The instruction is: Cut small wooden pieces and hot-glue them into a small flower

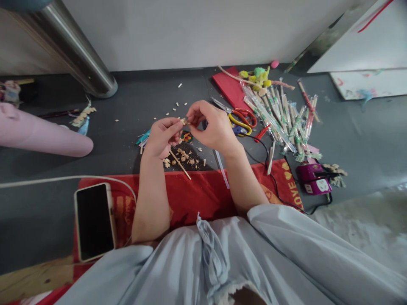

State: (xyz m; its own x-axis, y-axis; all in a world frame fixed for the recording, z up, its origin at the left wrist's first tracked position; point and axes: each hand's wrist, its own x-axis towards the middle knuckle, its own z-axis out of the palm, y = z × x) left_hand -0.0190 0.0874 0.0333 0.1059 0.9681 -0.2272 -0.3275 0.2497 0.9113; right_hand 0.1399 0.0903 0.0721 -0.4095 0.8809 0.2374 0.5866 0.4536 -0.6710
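Observation:
My left hand [163, 134] and my right hand [210, 125] meet above the dark table. Between their fingertips is a small pale beige piece [184, 121], pinched from both sides; it is too small to name surely. Below my hands lie several similar beige pieces and crumbs [182, 157]. A thin wooden stick [180, 165] slants among them, its lower end over the red cloth. Teal strips [143, 137] show beside my left hand. Just right of my right hand rest scissors [244, 117] with red and yellow handles.
A phone [95, 222] lies on the red cloth [197, 195], with a white cable nearby. At left are a pink cylinder [44, 131] and a metal leg [79, 51]. Wrapped sticks [286, 114] are heaped at right, near a purple power adapter [314, 180] with a black cord.

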